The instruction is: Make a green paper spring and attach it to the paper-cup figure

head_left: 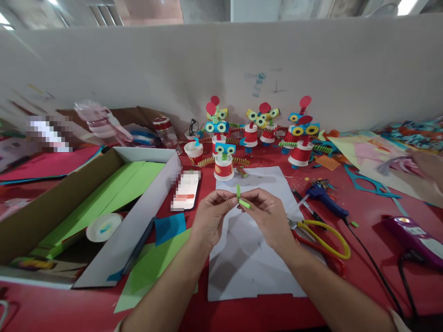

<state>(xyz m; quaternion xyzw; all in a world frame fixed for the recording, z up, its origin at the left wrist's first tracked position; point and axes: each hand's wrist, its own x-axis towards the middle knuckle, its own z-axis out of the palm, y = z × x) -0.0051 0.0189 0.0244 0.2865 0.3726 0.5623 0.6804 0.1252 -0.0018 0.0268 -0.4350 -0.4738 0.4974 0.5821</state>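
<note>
My left hand (215,213) and my right hand (265,213) meet above a white sheet (242,258). Between their fingertips is a small green paper strip (245,203), pinched by both hands, with one short end pointing up and another slanting down to the right. Just beyond the fingers stands a red and white paper cup figure (224,167) with a blue eye piece and folded paper arms. A short folded strip (242,171) lies beside that figure.
More cup figures (300,152) stand along the wall. To the right are scissors (325,235), a blue glue gun (327,200) and a purple device (411,237). On the left, a white box (148,203) holds green paper, near a phone (187,190). Someone's hand (429,166) shows at far right.
</note>
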